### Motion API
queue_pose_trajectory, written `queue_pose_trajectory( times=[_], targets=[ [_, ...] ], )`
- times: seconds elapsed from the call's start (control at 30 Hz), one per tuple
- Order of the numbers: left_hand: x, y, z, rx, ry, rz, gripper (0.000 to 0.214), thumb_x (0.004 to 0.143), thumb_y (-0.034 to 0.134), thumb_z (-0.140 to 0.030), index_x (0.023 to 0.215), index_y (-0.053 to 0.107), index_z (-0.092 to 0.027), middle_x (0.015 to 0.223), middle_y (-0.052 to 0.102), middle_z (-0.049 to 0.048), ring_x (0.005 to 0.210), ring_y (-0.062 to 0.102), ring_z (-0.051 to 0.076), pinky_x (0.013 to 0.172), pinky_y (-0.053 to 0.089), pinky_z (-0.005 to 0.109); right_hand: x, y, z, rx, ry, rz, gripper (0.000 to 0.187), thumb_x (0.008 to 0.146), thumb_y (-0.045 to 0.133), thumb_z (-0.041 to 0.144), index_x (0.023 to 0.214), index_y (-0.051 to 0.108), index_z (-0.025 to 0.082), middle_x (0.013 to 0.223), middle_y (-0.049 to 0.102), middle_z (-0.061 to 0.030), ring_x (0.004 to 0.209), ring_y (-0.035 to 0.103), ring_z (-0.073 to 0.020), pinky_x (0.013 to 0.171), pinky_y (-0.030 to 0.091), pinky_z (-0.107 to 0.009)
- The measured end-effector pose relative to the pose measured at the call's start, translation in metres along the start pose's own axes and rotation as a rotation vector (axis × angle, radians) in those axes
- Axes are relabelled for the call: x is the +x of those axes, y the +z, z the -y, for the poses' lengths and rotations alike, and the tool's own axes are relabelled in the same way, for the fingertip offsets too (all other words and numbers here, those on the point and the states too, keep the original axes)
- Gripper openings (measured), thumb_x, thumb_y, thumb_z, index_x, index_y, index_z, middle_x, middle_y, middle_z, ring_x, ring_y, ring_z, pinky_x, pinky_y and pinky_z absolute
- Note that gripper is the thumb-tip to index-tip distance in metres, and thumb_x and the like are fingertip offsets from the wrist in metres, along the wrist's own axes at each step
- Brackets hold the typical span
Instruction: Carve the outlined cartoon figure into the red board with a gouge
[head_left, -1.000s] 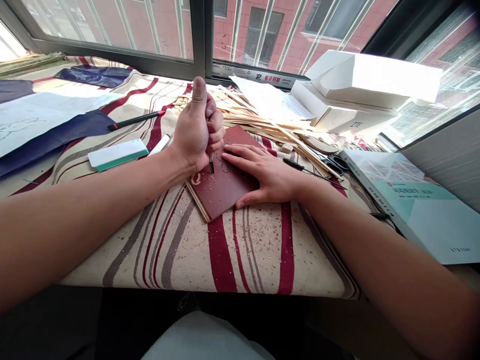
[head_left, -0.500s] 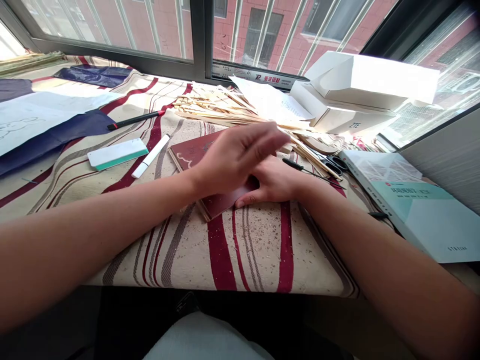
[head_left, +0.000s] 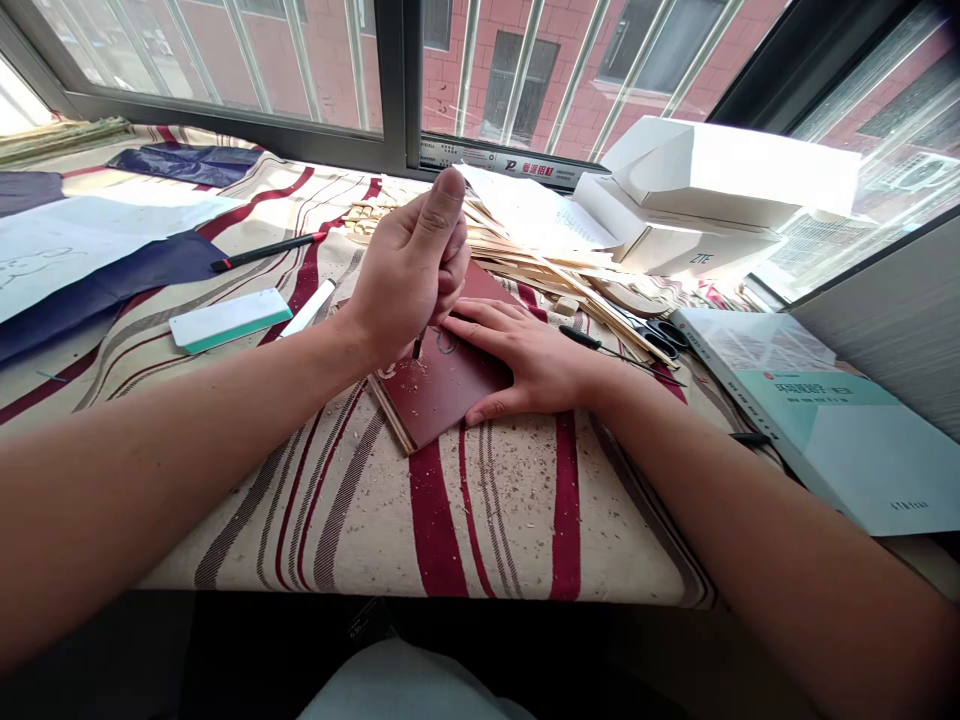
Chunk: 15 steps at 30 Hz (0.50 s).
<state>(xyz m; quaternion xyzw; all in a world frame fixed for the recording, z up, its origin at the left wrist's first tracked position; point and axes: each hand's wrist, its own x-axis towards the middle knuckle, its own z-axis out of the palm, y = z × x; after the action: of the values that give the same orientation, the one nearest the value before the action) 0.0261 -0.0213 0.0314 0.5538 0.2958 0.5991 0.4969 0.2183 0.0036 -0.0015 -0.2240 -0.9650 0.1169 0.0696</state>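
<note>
My left hand [head_left: 405,270] is clenched around a small carving chisel [head_left: 417,346], with only its steel tip showing below my fist. That tip rests on a dark red wooden board [head_left: 442,395] with carved outlines and pale shavings on its face. My right hand [head_left: 517,360] lies flat on the board, pressing it down and holding nothing. The chisel's handle is hidden inside my fist. My hands cover the board's far part.
The board lies on a red-and-cream striped cloth [head_left: 480,510] strewn with shavings. Near it are a white marker [head_left: 309,308], a white-and-green block [head_left: 229,320], a black pen [head_left: 266,251], thin wooden strips [head_left: 540,255], scissors [head_left: 664,337], a textbook [head_left: 810,410] and white boxes [head_left: 697,200].
My left hand, lifted and moving over the board half a second ago, is back down with the chisel tip on the board. My right hand has stayed on the board.
</note>
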Motion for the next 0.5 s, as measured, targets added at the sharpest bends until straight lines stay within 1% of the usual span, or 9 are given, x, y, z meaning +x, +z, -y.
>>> queue_pose_trajectory(
  times=[0.1,0.3,0.4,0.5],
  targets=[
    [0.0,0.003,0.003,0.008,0.038,-0.028,0.064,0.088,0.069,-0.074,0.059,0.038,-0.025,0.05,0.025,-0.0052,0.045,0.02,0.009,0.04,0.015,0.029,0.0,0.001,-0.001,0.009,-0.007,-0.016,0.117,0.081,0.069,0.085,0.17,0.036,0.016,0.177,0.03,-0.0229,0.163,0.028,-0.045,0.131,0.022,-0.071],
    [-0.001,0.01,0.001,0.047,0.055,-0.069,0.061,0.089,0.07,-0.07,0.058,0.042,-0.026,0.052,0.029,-0.0031,0.047,0.025,0.01,0.043,0.017,0.029,0.0,0.004,-0.003,-0.006,-0.02,-0.042,0.115,0.081,0.065,0.087,0.17,0.037,0.02,0.177,0.031,-0.0204,0.162,0.031,-0.045,0.13,0.026,-0.071],
    [0.0,0.011,0.0,0.068,0.046,-0.046,0.059,0.09,0.069,-0.068,0.059,0.044,-0.025,0.049,0.029,-0.0032,0.048,0.027,0.011,0.045,0.02,0.029,0.0,0.004,-0.002,-0.013,-0.025,-0.05,0.113,0.082,0.068,0.084,0.169,0.038,0.018,0.176,0.032,-0.0211,0.162,0.032,-0.0454,0.13,0.026,-0.071],
    [0.002,0.01,0.003,0.078,0.033,-0.026,0.058,0.091,0.07,-0.067,0.06,0.044,-0.025,0.048,0.028,-0.0037,0.048,0.027,0.011,0.045,0.021,0.029,0.001,0.003,-0.001,-0.017,-0.018,-0.034,0.116,0.081,0.071,0.082,0.169,0.038,0.013,0.176,0.032,-0.0241,0.161,0.032,-0.0471,0.129,0.026,-0.072]
  ],
)
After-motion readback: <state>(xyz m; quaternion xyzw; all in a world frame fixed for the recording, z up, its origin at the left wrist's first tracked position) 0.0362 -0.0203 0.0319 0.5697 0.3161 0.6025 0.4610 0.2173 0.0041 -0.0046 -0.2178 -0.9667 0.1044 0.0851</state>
